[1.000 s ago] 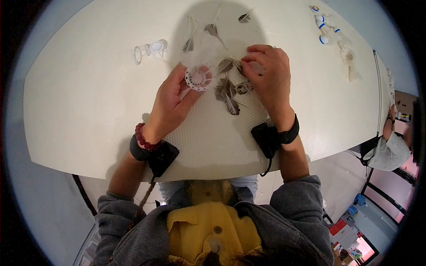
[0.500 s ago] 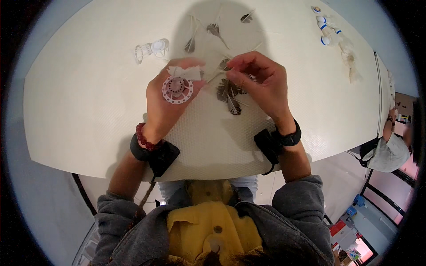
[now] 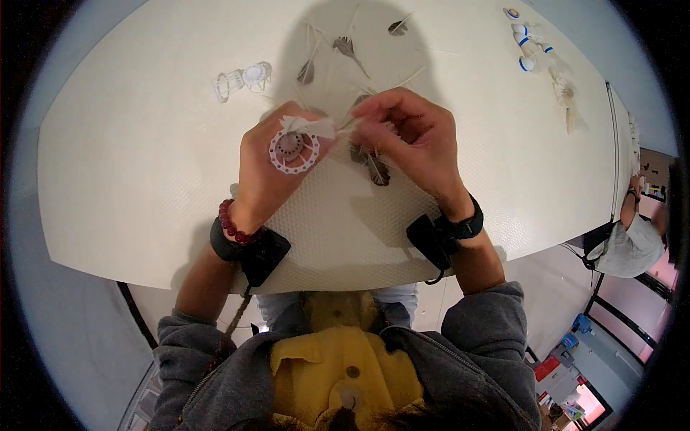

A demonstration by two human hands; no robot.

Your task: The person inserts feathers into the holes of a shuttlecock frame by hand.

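Observation:
My left hand (image 3: 277, 151) is closed around a white plastic shuttlecock frame (image 3: 314, 159), whose round, holed ring faces up. A few white feather pieces (image 3: 307, 127) stick out at the ring's far side. Just to the right, the fingers of my right hand (image 3: 417, 140) are pinched together on a feather (image 3: 346, 123) that spans the gap between both hands; its ends are blurred or hidden. Beneath my right hand lies a small pile of dark-tipped feathers (image 3: 378, 171), partly covered by the fingers.
Loose feathers (image 3: 346, 49) lie scattered at the far middle of the white table (image 3: 129, 187). Two white plastic frames (image 3: 255, 74) rest at the far left. Shuttlecock corks with blue bands (image 3: 527, 64) and a pale feather bunch (image 3: 566, 100) lie far right. Another person's arm (image 3: 629, 208) shows beyond.
My left hand has shifted slightly right and tilted the frame. My right hand has come a little left, nearer to it, covering more of the feather pile.

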